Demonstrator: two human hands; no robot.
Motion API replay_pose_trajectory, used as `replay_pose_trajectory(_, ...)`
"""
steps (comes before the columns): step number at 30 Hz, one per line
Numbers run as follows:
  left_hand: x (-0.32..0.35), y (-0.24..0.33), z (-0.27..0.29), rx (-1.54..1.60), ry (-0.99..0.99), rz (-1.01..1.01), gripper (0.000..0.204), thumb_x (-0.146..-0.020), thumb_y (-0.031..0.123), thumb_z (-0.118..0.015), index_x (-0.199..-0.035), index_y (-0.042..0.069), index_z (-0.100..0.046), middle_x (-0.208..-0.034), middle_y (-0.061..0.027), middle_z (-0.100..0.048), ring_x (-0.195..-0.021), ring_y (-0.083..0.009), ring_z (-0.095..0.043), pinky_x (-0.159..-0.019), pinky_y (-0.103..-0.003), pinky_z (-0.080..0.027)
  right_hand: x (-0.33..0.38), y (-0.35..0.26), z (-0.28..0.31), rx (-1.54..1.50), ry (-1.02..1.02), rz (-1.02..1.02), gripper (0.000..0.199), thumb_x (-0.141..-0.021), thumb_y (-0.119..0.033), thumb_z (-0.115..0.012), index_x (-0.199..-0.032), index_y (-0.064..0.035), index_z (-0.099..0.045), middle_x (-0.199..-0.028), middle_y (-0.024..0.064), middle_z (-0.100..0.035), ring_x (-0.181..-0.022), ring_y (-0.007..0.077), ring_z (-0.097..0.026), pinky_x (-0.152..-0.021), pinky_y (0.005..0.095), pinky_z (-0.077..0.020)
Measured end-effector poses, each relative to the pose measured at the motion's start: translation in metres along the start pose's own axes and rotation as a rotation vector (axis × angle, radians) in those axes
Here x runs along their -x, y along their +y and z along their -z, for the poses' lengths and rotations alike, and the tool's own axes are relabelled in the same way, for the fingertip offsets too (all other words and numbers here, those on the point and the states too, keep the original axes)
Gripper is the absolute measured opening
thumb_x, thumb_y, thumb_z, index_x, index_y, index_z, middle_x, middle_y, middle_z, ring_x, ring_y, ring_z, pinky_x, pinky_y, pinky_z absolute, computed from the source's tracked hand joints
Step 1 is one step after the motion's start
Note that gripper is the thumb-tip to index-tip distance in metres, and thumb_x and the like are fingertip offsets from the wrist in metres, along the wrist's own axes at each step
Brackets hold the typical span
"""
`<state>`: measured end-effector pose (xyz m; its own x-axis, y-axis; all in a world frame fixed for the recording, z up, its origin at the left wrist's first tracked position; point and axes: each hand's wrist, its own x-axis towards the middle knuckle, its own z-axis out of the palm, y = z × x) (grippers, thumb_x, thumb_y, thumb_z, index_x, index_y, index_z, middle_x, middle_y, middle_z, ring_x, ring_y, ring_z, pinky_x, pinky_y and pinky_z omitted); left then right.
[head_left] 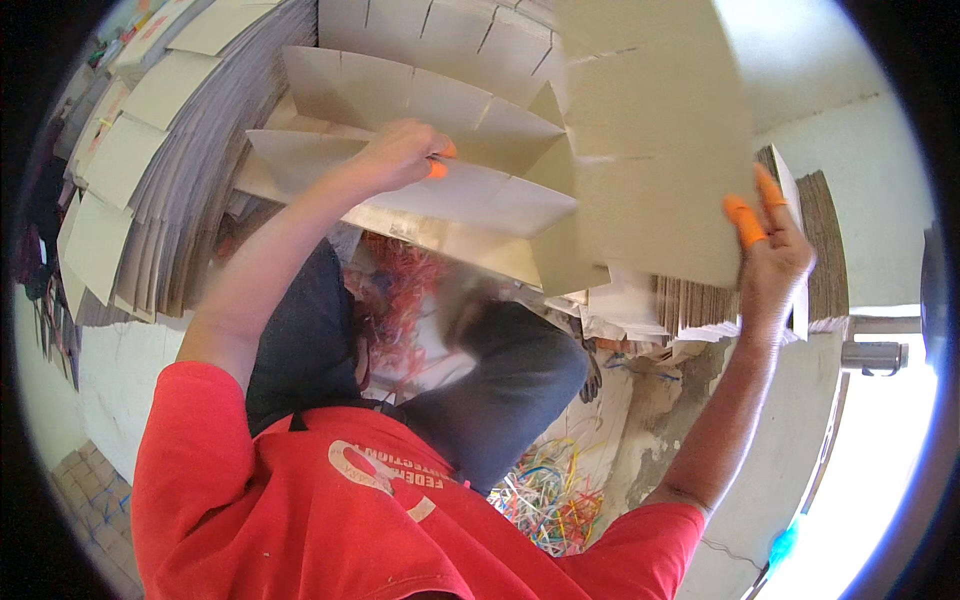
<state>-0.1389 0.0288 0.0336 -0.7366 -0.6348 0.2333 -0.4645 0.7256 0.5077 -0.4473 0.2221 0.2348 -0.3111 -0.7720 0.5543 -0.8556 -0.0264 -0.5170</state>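
Note:
My left hand [400, 155], with orange rubber caps on its fingertips, grips the upper edge of a flat, slotted cardboard blank [480, 195] lying over my lap. My right hand [770, 255], also wearing orange fingertip caps, holds the lower right edge of a large upright cardboard sheet [650, 130], with its fingers stretched along the edge. The sheet meets the blank near the middle of the view. More slotted blanks [400, 85] lie behind the one in my left hand. My red shirt and dark trousers fill the lower part of the view.
Tall stacks of flat cardboard [170, 150] lean at the left. Another stack [825, 250] stands behind my right hand. Coloured plastic strips [550, 500] lie on the floor by my knee, and a red tangle [400, 290] lies under the blank. Bright light comes from the lower right.

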Motion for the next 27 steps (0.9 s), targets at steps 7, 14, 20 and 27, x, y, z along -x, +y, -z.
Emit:
replay_pose_trajectory(7,-0.014,0.005,-0.004,0.037,0.031,0.008,0.010,-0.072,0.007,-0.069,-0.082,0.003,-0.068,-0.077,-0.0196,-0.065,-0.075,-0.0387,-0.063,-0.064,-0.045,-0.048,0.010,-0.005,-0.054,-0.206,-0.141,-0.135,0.046,-0.079,0.004,-0.071,-0.124,-0.0007,-0.061,-0.091,0.0005,-0.068,-0.077,0.0031,-0.054,-0.072,0.0182,-0.0459)
replay_pose_trajectory(14,-0.020,-0.005,-0.012,0.071,0.110,-0.053,0.009,-0.072,0.006,-0.068,-0.078,0.001,-0.064,-0.073,-0.0203,-0.062,-0.073,-0.0404,-0.060,-0.062,-0.046,-0.046,0.007,0.003,-0.081,-0.125,-0.160,-0.116,0.047,-0.078,0.002,-0.073,-0.123,-0.0005,-0.061,-0.085,-0.0048,-0.061,-0.070,0.0031,-0.045,-0.063,0.0165,-0.0395)
replay_pose_trajectory(20,-0.022,-0.009,-0.014,0.087,0.108,-0.057,0.010,-0.071,0.006,-0.068,-0.076,0.001,-0.062,-0.071,-0.0200,-0.060,-0.071,-0.0401,-0.060,-0.062,-0.047,-0.044,0.001,-0.002,-0.083,-0.174,-0.202,-0.110,0.047,-0.078,0.001,-0.073,-0.124,-0.0001,-0.061,-0.097,0.0007,-0.068,-0.077,0.0034,-0.053,-0.069,0.0186,-0.0454)
replay_pose_trajectory(27,-0.026,-0.002,-0.009,0.043,0.028,-0.004,0.014,-0.074,0.009,-0.071,-0.085,0.003,-0.067,-0.078,-0.0191,-0.064,-0.077,-0.0372,-0.063,-0.067,-0.045,-0.047,0.001,0.005,-0.093,-0.078,-0.279,-0.011,0.045,-0.079,0.000,-0.072,-0.122,0.0035,-0.060,-0.091,0.0100,-0.069,-0.078,0.0052,-0.055,-0.072,0.0206,-0.0460)
